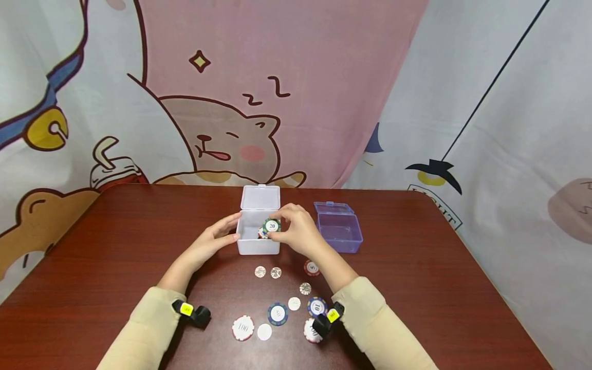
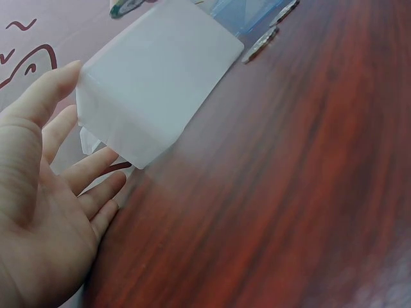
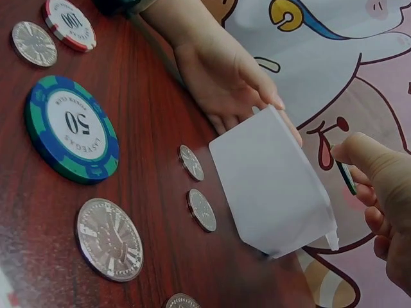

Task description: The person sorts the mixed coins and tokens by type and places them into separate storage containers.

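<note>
White box (image 1: 258,247): left hand (image 1: 210,241) touches its left side, fingers spread; light, steady contact advised. Right hand (image 1: 301,230), fingers pinching the 20 chip (image 1: 272,225) over the box's right half; suggest lowering it clear of the rim before release.

“20” on a round green-and-white chip (image 1: 272,226), “50” — with “LASVEGAS POKER CLUB” — on a blue-green chip (image 3: 78,125), “100” on a red-and-white chip (image 1: 242,328), “10” on a blue-and-white chip (image 1: 317,307), “5” on a red-edged chip (image 1: 312,267), two Zs on pink printed fabric (image 1: 324,77)
</note>
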A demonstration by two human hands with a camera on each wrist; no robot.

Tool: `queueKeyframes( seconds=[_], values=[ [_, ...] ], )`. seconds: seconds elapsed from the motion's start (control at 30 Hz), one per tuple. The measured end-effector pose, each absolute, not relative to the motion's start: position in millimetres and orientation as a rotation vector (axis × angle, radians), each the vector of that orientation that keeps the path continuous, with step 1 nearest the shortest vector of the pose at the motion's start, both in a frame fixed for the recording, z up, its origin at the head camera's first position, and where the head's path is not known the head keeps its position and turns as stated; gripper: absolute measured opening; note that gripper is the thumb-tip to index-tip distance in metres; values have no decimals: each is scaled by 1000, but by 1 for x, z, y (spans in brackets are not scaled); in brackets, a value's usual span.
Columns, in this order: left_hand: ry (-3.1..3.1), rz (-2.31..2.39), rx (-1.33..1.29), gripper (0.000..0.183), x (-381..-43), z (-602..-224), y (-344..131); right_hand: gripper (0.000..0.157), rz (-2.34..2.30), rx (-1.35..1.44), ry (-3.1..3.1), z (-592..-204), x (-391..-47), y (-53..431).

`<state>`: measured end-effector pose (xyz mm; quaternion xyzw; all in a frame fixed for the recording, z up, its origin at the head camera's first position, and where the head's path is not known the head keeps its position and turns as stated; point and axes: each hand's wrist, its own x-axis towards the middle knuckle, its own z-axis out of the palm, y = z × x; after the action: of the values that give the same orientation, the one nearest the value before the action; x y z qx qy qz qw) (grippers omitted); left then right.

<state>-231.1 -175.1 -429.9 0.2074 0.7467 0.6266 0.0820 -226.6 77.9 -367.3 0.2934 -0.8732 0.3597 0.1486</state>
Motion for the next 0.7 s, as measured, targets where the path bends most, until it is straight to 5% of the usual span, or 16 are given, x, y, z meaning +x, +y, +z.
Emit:
queueKeyframes(
  seconds=[0.7],
  values=[
    [2227, 1872, 609, 57, -232, -431, -175, 36, 1001, 736, -2555, -386, -245, 67]
  ],
)
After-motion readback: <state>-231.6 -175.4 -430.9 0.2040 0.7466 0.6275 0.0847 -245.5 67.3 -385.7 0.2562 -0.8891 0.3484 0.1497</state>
